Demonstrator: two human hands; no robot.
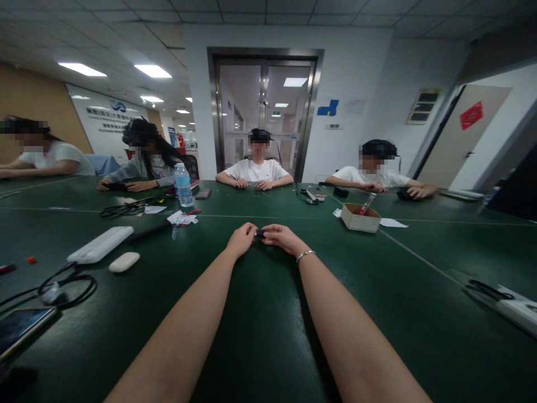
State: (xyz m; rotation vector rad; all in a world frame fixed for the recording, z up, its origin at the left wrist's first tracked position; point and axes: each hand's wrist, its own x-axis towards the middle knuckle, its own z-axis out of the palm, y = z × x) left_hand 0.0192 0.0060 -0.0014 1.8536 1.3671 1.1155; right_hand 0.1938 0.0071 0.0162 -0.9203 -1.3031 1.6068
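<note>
Both my arms reach forward over the dark green table (260,313). Between my fingertips is a small black object (259,234) with a shiny bit at its left end; its kind is too small to make out. My left hand (242,239) pinches the left end with thumb and fingers. On the other end, my right hand (285,238) is closed too, a silver bracelet (305,256) round its wrist. The fingers cover much of the object.
Left of my arms lie a white power bank (100,244), a white oval case (124,261), a phone (27,327) and black cables (69,291). A water bottle (183,186) stands farther back. An open box (361,217) is at right. Several people sit across the table.
</note>
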